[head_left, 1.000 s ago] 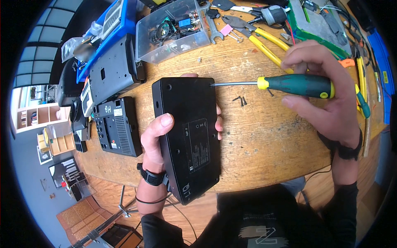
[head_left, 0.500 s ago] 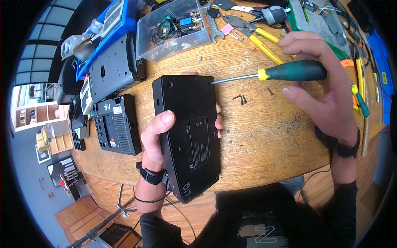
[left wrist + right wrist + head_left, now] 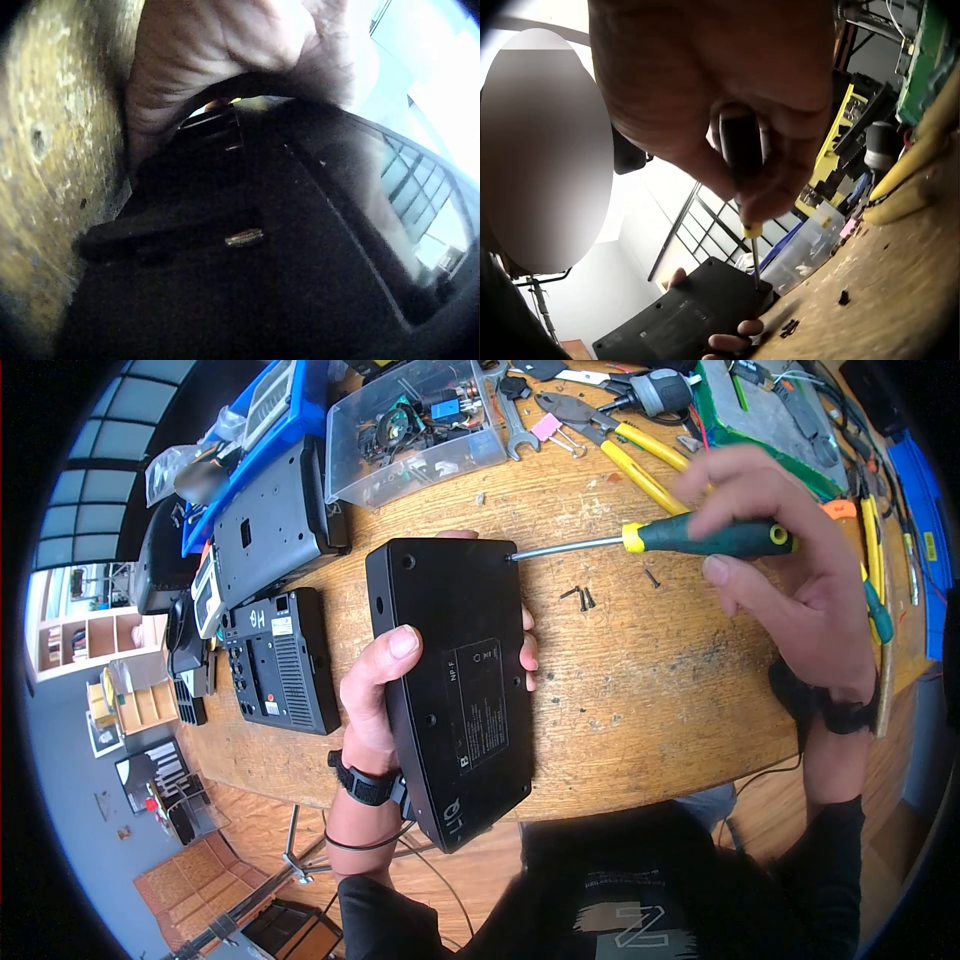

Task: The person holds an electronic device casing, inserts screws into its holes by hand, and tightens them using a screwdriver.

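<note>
My left hand (image 3: 372, 685) grips a flat black electronic device (image 3: 465, 610) by its sides, the thumb on the near edge and fingertips showing at the far edge. A label and several screw holes mark the face turned up. With my right hand (image 3: 790, 560) I hold a green and yellow screwdriver (image 3: 710, 537) by its handle. Its tip stands in the corner hole at the device's upper right, seen also in the right wrist view, where fingers wrap the handle (image 3: 739, 150). In the left wrist view the palm (image 3: 217, 52) arches over the dark casing (image 3: 187, 292).
Loose screws (image 3: 585, 600) lie on the wooden table (image 3: 640, 700), with one screw (image 3: 653, 578) apart. Behind are a clear parts box (image 3: 415, 470), a wrench (image 3: 517, 430) and yellow-handled pliers (image 3: 645, 478). Another black device (image 3: 285, 665) lies at left.
The right hand's fingers have opened and closed again around the screwdriver handle, which has tilted slightly. The tip stays at the same corner hole; the left hand and device have barely moved.
</note>
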{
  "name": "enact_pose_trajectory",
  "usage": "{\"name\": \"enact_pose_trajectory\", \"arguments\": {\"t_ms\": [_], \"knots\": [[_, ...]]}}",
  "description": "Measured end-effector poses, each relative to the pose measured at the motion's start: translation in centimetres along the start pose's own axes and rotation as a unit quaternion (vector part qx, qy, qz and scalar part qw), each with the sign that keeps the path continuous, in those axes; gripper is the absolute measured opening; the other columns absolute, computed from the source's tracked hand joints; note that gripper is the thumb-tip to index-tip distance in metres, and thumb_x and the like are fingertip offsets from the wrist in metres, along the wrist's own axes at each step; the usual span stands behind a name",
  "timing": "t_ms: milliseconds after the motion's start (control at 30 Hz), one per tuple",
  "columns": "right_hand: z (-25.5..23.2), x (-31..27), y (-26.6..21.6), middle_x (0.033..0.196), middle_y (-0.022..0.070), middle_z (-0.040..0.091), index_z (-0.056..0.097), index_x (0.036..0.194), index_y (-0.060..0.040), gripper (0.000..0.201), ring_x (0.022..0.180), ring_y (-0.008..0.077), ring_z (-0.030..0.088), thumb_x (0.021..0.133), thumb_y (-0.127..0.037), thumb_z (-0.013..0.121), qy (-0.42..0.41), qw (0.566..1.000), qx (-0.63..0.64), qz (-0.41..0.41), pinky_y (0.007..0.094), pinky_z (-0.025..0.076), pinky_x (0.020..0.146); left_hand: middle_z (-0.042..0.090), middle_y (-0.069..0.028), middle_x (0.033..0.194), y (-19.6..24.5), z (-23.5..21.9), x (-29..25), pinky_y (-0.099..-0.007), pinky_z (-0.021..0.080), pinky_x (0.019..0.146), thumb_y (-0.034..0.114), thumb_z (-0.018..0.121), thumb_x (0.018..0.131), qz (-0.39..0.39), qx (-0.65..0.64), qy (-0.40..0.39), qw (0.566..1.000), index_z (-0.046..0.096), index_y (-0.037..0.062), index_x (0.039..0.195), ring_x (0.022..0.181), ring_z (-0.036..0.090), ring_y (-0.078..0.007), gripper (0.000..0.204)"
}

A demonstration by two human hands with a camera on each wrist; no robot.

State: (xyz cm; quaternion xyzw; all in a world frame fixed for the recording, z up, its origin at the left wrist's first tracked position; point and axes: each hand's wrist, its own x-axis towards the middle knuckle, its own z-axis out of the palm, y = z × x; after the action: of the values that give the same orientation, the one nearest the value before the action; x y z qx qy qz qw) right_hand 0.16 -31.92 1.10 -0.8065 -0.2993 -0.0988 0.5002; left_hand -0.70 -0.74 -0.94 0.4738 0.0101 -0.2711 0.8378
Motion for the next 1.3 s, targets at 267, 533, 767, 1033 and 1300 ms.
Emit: {"name": "enact_pose_trajectory", "arguments": {"t_ms": [267, 533, 767, 1033, 1300], "knots": [[1.5, -0.1, -0.7, 0.123, 0.0068, 0.061, 0.058, 0.128, -0.0017, 0.034, 0.073, 0.0034, 0.055, 0.096, 0.002, 0.066, 0.066, 0.984, -0.027, 0.161, 0.0191, 0.044, 0.061, 0.061, -0.0314, 0.117, -0.1, 0.0, -0.1, -0.0500, 0.059, 0.076, 0.055, 0.069, 0.085, -0.001, -0.005, 0.002, 1.000, 0.036, 0.0080, 0.157, 0.092, 0.068, -0.0401, 0.092], [1.1, -0.3, -0.8, 0.129, 0.0074, 0.058, 0.055, 0.133, -0.0032, 0.041, 0.081, 0.0041, 0.053, 0.094, 0.003, 0.067, 0.046, 0.988, 0.075, 0.126, 0.0200, 0.045, 0.064, 0.062, -0.0314, 0.117, -0.1, 0.0, 0.0, -0.0504, 0.060, 0.077, 0.056, 0.068, 0.085, 0.004, 0.004, -0.003, 1.000, 0.036, 0.0059, 0.156, 0.091, 0.069, -0.0404, 0.092], [1.6, 0.2, 0.2, 0.123, 0.0095, 0.062, 0.060, 0.125, -0.0037, 0.028, 0.068, 0.0039, 0.049, 0.098, 0.001, 0.065, 0.101, 0.995, 0.010, 0.022, 0.0184, 0.044, 0.062, 0.062, -0.0313, 0.117, 0.0, 0.0, 0.0, -0.0505, 0.060, 0.077, 0.055, 0.069, 0.085, -0.007, 0.004, -0.011, 1.000, 0.035, 0.0070, 0.157, 0.092, 0.069, -0.0400, 0.092], [0.7, 0.1, -1.4, 0.132, 0.0105, 0.062, 0.064, 0.123, -0.0036, 0.027, 0.070, 0.0046, 0.055, 0.097, -0.005, 0.069, 0.016, 0.984, -0.033, 0.173, 0.0183, 0.044, 0.062, 0.062, -0.0311, 0.116, -0.1, 0.1, 0.0, -0.0503, 0.059, 0.075, 0.055, 0.068, 0.085, -0.002, 0.006, 0.003, 1.000, 0.035, 0.0076, 0.158, 0.090, 0.069, -0.0396, 0.093], [0.7, 0.0, -0.9, 0.113, 0.0051, 0.070, 0.066, 0.121, -0.0035, 0.024, 0.068, 0.0029, 0.055, 0.096, -0.005, 0.068, 0.026, 0.991, 0.074, 0.106, 0.0183, 0.044, 0.057, 0.063, -0.0250, 0.119, 0.3, -0.2, 0.0, -0.0476, 0.059, 0.087, 0.051, 0.069, 0.085, -0.010, -0.011, -0.046, 0.999, 0.039, 0.0008, 0.152, 0.102, 0.068, -0.0348, 0.089]]}}
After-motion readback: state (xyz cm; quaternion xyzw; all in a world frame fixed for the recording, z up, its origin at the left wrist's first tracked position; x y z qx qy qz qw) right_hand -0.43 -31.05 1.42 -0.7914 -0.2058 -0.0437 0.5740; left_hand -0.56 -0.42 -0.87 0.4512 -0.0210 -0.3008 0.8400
